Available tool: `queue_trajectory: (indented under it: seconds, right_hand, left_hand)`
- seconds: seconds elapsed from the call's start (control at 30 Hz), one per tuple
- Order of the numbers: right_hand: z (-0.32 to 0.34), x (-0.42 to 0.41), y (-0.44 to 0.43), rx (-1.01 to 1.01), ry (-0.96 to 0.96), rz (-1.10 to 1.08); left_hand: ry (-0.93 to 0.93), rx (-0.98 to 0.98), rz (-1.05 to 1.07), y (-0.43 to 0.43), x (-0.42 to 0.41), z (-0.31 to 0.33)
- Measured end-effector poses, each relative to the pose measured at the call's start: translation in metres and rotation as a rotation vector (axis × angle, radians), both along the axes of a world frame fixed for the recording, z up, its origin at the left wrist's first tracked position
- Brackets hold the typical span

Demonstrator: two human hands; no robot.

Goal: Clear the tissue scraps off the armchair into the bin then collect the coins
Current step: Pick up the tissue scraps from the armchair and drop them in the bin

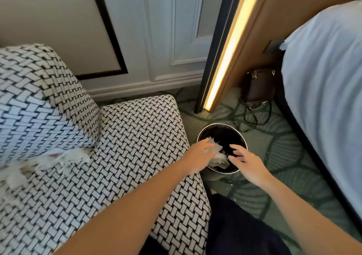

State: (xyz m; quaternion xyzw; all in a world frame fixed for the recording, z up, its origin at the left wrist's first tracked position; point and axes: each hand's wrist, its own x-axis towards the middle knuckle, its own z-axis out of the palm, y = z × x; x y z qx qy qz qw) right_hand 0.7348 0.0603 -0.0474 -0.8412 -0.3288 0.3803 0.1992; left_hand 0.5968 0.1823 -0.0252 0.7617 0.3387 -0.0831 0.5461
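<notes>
My left hand (199, 156) reaches over the near-left rim of the round black bin (201, 135) on the floor. Its fingers are stretched out, and a white tissue scrap (213, 147) sits at their tips. More crumpled tissue (220, 160) lies inside the bin. My right hand (246, 160) hovers over the bin's right side, fingers spread and holding nothing. Several white tissue scraps (66, 158) lie on the armchair seat (137, 137) at the left, below the patterned cushion (39, 105). I can make out no coins; the scraps are blurred.
The bin stands on green patterned carpet (284, 152) between the armchair and a bed (329, 97) on the right. A brown handbag (258, 86) with a loose strap lies behind the bin by a lit wooden panel (231, 45). My dark trouser leg (235, 227) is in the foreground.
</notes>
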Motion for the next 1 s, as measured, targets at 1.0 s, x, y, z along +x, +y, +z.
queue_trajectory:
  seconds: [1.0]
  right_hand:
    - [0.056,-0.415,0.079,0.272,-0.057,1.148]
  left_hand:
    - [0.346,0.112,1.309,-0.059,-0.477,-0.002]
